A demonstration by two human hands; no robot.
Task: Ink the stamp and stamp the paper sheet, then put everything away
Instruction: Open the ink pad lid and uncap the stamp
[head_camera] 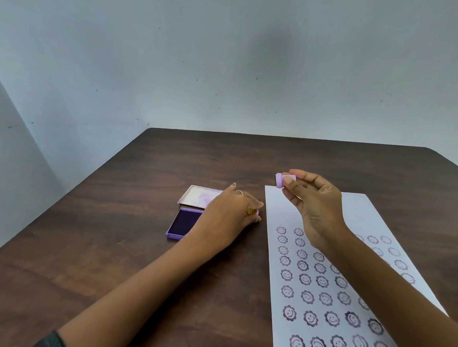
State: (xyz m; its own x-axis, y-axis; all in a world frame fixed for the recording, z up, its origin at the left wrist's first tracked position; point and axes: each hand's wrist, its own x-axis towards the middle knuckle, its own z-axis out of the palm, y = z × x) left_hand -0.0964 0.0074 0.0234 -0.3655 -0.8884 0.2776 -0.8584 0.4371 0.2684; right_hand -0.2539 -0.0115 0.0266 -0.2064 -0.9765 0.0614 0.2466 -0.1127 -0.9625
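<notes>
My right hand (313, 203) holds a small lilac stamp (281, 180) by its sides, lifted above the top left corner of the white paper sheet (286, 210). The stamp's face points left. Many purple smiley-flower prints cover the lower part of the sheet. An open purple ink pad (183, 223) lies left of the sheet, its clear lid (195, 195) folded back behind it. My left hand (231, 212) rests over the pad's right side, fingers curled on a small pink piece at the edge; what that piece is cannot be told.
A dark wooden table (114, 247) carries everything. Its far edge meets a pale grey-blue wall, and its left edge runs diagonally down to the left. The paper sheet runs off the bottom right of the view.
</notes>
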